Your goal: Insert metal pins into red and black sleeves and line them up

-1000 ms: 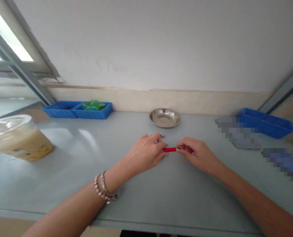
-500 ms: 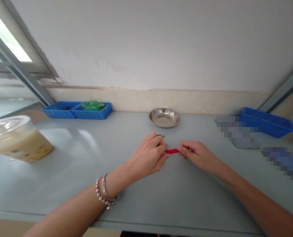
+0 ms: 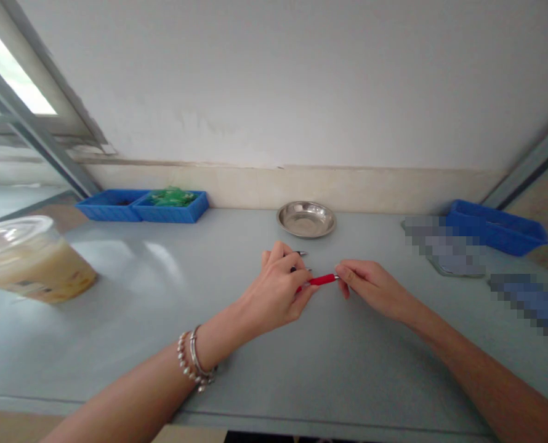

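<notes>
My left hand (image 3: pixel 278 289) and my right hand (image 3: pixel 370 286) meet over the middle of the grey table (image 3: pixel 163 320). Between them runs a short red pen barrel (image 3: pixel 321 280) with a metal tip at its right end. My left hand's fingers are curled round the barrel's left end, and several small dark pen parts (image 3: pixel 302 261) stick out past its fingertips. My right hand's thumb and fingertips pinch the barrel's right tip. A bead and metal bracelet (image 3: pixel 195 360) sits on my left wrist.
A steel dish (image 3: pixel 306 219) stands behind the hands near the wall. Two blue bins (image 3: pixel 140 206) stand at the back left, one with green pieces. A lidded cup with a beige drink (image 3: pixel 29 261) is at the left. Another blue bin (image 3: pixel 498 227) is at the back right.
Both hands stayed in place while working the red barrel. My right hand's fingers have shifted to the metal tip, and more of the barrel shows.
</notes>
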A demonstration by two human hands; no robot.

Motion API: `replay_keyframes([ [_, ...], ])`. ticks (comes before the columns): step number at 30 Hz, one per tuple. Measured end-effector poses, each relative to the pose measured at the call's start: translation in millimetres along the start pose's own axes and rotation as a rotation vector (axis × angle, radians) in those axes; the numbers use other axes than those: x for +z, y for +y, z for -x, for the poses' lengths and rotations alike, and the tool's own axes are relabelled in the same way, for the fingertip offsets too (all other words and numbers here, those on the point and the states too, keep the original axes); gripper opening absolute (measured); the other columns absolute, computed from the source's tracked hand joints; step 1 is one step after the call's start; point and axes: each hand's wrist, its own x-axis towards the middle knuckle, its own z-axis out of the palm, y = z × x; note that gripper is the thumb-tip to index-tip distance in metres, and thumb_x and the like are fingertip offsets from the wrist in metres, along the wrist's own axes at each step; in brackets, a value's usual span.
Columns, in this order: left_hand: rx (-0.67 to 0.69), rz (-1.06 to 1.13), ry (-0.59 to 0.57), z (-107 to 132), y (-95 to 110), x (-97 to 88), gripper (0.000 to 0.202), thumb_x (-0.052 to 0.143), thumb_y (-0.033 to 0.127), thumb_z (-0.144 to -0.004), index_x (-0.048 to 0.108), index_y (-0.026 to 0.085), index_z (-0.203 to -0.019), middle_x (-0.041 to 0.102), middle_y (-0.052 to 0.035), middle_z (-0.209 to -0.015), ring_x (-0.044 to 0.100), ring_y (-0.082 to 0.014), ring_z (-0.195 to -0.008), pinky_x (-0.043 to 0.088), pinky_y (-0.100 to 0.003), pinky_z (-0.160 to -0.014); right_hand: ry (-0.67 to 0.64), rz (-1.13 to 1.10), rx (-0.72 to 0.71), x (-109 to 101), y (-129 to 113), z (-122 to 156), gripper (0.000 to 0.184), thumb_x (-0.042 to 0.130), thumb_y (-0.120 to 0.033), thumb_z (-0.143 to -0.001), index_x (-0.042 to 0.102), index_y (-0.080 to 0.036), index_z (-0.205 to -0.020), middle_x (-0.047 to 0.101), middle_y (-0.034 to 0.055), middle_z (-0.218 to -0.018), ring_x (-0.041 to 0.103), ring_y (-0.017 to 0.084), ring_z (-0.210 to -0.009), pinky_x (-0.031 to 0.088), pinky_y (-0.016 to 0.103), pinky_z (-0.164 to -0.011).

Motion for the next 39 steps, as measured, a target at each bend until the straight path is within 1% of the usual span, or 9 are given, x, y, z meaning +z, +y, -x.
replay_keyframes([
  [5,-0.004,0.008,0.017,1,-1,1.4,0.026,0.044,0.035,-0.081,0.063,0.017,-0.08,0.054,-0.0051,-0.08,0.036,-0.016,-0.085,0.029,-0.029,-0.068,0.015,-0.02,-0.004,0,1,0,0.036,0.036,-0.042,-0.082,0.047,-0.013,-0.064,0.049,-0.0006,-0.059,0.04,0.004,-0.054,0.029,0.016,-0.053],
  [9,0.001,0.006,0.051,1,-1,1.7,0.027,0.043,0.034,-0.081,0.062,0.016,-0.076,0.053,-0.0049,-0.079,0.036,-0.0148,-0.084,0.03,-0.029,-0.07,0.019,-0.098,0.007,1,1,0,0.034,0.038,-0.046,-0.08,0.047,-0.014,-0.072,0.05,-0.0011,-0.062,0.041,0.004,-0.055,0.03,0.015,-0.052],
  [14,-0.007,0.002,0.052,1,1,1.2,0.025,0.045,0.034,-0.08,0.063,0.017,-0.076,0.054,-0.0044,-0.079,0.035,-0.0148,-0.084,0.028,-0.028,-0.067,-0.008,-0.046,-0.013,1,0,-1,0.045,0.031,-0.048,-0.083,0.047,-0.012,-0.06,0.046,-0.0009,-0.057,0.037,0.004,-0.053,0.028,0.016,-0.053],
  [18,0.001,-0.017,0.021,1,2,-0.2,0.026,0.044,0.035,-0.081,0.063,0.017,-0.075,0.054,-0.0048,-0.077,0.036,-0.0156,-0.085,0.026,-0.028,-0.065,-0.021,-0.012,-0.043,0,-1,0,0.04,0.034,-0.042,-0.083,0.047,-0.012,-0.06,0.046,-0.0008,-0.057,0.038,0.004,-0.055,0.028,0.016,-0.054],
  [22,-0.005,-0.019,0.013,1,2,-1.2,0.026,0.044,0.034,-0.081,0.063,0.017,-0.076,0.054,-0.005,-0.077,0.035,-0.0161,-0.086,0.026,-0.029,-0.066,-0.031,-0.039,-0.031,-2,-1,1,0.033,0.037,-0.042,-0.081,0.05,-0.013,-0.073,0.048,-0.0007,-0.059,0.039,0.005,-0.054,0.028,0.016,-0.052],
  [24,-0.012,-0.014,0.024,1,2,-1.4,0.026,0.044,0.034,-0.081,0.063,0.017,-0.078,0.054,-0.0055,-0.078,0.035,-0.0162,-0.085,0.026,-0.029,-0.066,-0.027,-0.055,-0.018,-3,-1,1,0.034,0.037,-0.045,-0.08,0.051,-0.014,-0.079,0.049,-0.0009,-0.059,0.039,0.005,-0.053,0.027,0.016,-0.051],
  [30,-0.015,-0.012,0.017,1,4,-1.2,0.028,0.042,0.034,-0.081,0.063,0.017,-0.078,0.055,-0.0055,-0.079,0.036,-0.016,-0.084,0.027,-0.029,-0.066,-0.022,-0.051,-0.012,-2,-3,0,0.046,0.029,-0.048,-0.083,0.048,-0.012,-0.061,0.048,-0.0002,-0.059,0.039,0.004,-0.054,0.028,0.017,-0.054],
  [34,-0.008,0.001,-0.005,2,4,-2.7,0.027,0.042,0.034,-0.081,0.063,0.017,-0.076,0.054,-0.0053,-0.076,0.036,-0.0162,-0.084,0.029,-0.029,-0.068,-0.023,-0.027,-0.035,-2,-2,0,0.041,0.033,-0.042,-0.083,0.047,-0.012,-0.06,0.046,-0.0012,-0.057,0.037,0.004,-0.054,0.027,0.016,-0.053],
  [39,-0.028,0.075,-0.072,-2,5,-10.4,0.028,0.044,0.033,-0.08,0.064,0.015,-0.072,0.053,-0.0054,-0.072,0.04,-0.0147,-0.08,0.034,-0.028,-0.07,-0.046,-0.082,-0.055,-4,-2,1,0.028,0.038,-0.036,-0.081,0.048,-0.013,-0.07,0.049,-0.0013,-0.06,0.037,0.003,-0.053,0.027,0.015,-0.051],
])
